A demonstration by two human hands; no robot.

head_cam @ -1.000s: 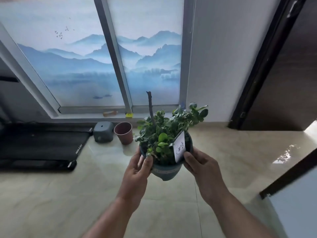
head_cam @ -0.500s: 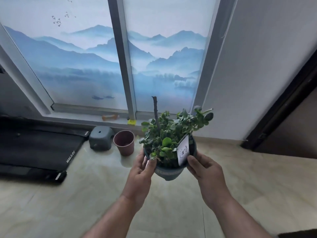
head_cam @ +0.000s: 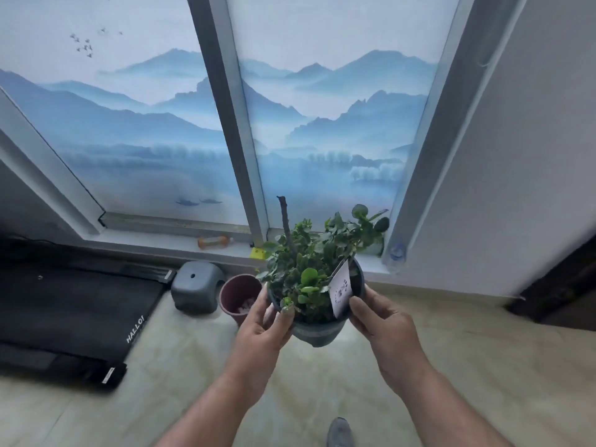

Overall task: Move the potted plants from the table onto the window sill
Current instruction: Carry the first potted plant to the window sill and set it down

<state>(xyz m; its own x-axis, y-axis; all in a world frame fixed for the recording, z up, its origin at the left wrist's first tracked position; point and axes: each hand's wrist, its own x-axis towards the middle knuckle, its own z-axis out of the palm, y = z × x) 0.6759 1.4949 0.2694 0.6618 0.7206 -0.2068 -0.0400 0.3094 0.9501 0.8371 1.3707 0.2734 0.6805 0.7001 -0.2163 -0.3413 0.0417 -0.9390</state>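
Leafy green potted plant point(head_cam: 314, 279), in a dark grey-blue pot with a white tag, stands upright, its bare stem pointing up. Left hand point(head_cam: 261, 330) and right hand point(head_cam: 383, 324) curl around the pot's sides, holding it above the floor just short of the window sill point(head_cam: 154, 241).

potted plant point(head_cam: 314, 282) gripped by left hand point(head_cam: 261, 327), right hand point(head_cam: 385, 324), above floor point(head_cam: 451, 366)

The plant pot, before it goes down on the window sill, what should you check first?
1. Both hands hold the plant pot: left hand and right hand grip its rim. Ok.
2. Pot upright: ok.
3. Pot on the window sill: not ok, it is in the air.
4. Sill spot free: an orange bottle and a yellow thing lie left; behind the leaves, cannot tell.
5. White tag secure: cannot tell.
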